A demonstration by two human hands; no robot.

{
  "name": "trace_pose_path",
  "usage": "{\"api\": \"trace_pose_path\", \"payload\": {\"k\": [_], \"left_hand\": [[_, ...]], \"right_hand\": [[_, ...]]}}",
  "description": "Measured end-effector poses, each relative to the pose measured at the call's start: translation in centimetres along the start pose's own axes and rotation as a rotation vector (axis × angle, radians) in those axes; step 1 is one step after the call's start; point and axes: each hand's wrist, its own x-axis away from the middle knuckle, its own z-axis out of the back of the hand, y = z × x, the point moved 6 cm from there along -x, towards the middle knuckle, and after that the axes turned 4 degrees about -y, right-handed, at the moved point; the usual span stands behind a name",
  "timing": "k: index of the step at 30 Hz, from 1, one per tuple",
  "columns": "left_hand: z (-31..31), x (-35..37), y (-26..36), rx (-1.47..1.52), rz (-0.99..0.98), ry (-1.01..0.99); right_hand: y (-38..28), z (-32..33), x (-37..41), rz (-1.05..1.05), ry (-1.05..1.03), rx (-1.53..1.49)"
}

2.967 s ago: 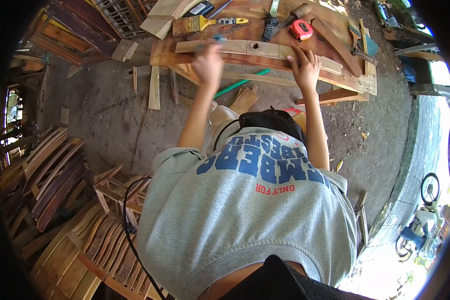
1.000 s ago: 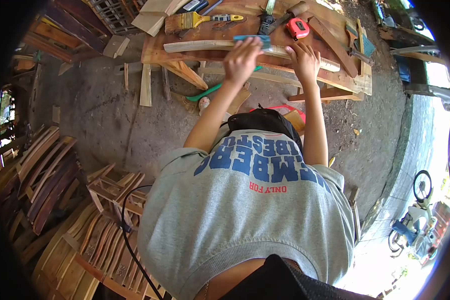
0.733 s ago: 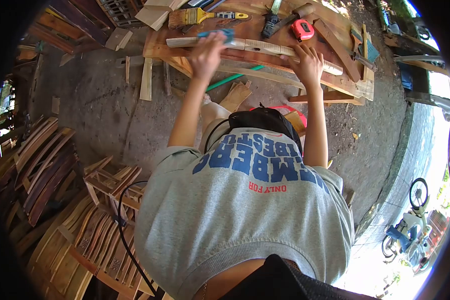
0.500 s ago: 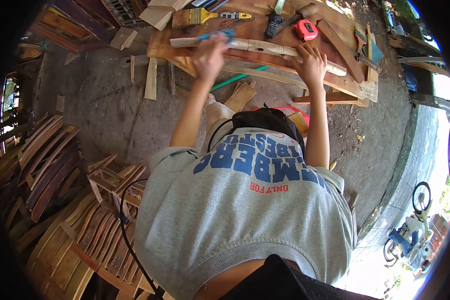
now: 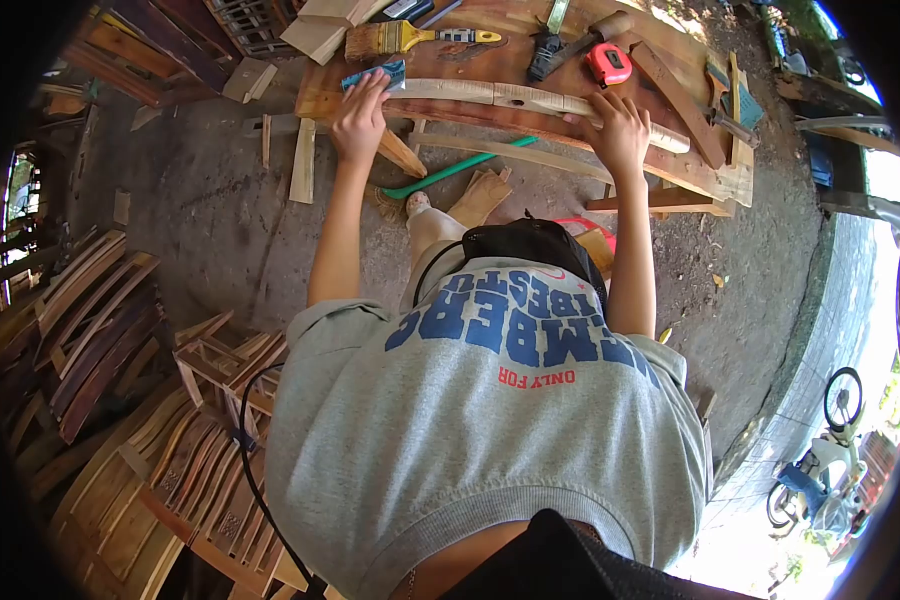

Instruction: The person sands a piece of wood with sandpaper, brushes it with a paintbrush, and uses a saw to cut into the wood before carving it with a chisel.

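Note:
On the workbench, a long, pale, slightly curved wooden piece (image 5: 450, 91) lies near the front edge, with a dark hole near its middle. My left hand (image 5: 359, 122) presses a folded blue sheet of sandpaper (image 5: 394, 72) onto the piece's left end, fingers over the sheet. Toward the other end, my right hand (image 5: 620, 132) grips the wood, its fingers over the top and the thumb on the near side.
Behind the wood lie a paintbrush (image 5: 395, 39), a red tape measure (image 5: 608, 64) and a brown wooden bar (image 5: 678, 105). A green-handled broom (image 5: 460, 168) rests below the workbench (image 5: 320, 98). Wooden chair parts (image 5: 185, 450) are stacked at left; a motorbike (image 5: 820, 470) stands at right.
My left hand has slid the sandpaper leftward along the wood to its left end. My right hand keeps its place on the piece.

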Motion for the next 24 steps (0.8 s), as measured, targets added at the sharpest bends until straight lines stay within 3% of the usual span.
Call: {"api": "trace_pose_path", "payload": {"k": [3, 7, 10, 11, 15, 18, 20, 24], "left_hand": [[-1.6, -0.3, 3.7, 0.196, 0.090, 0.008], [-6.8, -1.4, 14.5, 0.377, -0.116, 0.048], [-5.9, -1.8, 14.8, 0.352, -0.204, 0.044], [-5.4, -2.0, 14.5, 0.335, -0.256, 0.037], [-1.8, -1.3, 3.7, 0.143, -0.009, -0.016], [-0.7, -0.6, -0.4, -0.010, -0.074, -0.038], [-2.0, -0.5, 1.5, 0.178, -0.117, -0.067], [-5.5, -3.1, 14.3, 0.362, -0.260, -0.030]], "right_hand": [[-0.2, -0.1, -0.2, -0.014, -0.035, 0.017], [0.1, -0.3, 0.0, 0.005, 0.000, -0.002], [0.2, -0.1, 0.0, 0.012, -0.007, -0.002], [0.1, -0.2, -0.1, -0.002, -0.031, 0.001], [0.3, -0.5, -0.1, -0.047, -0.071, -0.017], [0.4, -0.3, -0.1, -0.033, -0.033, -0.028], [0.2, -0.2, -0.1, -0.023, -0.036, -0.027], [0.1, -0.1, -0.1, -0.029, -0.044, -0.012]]}}
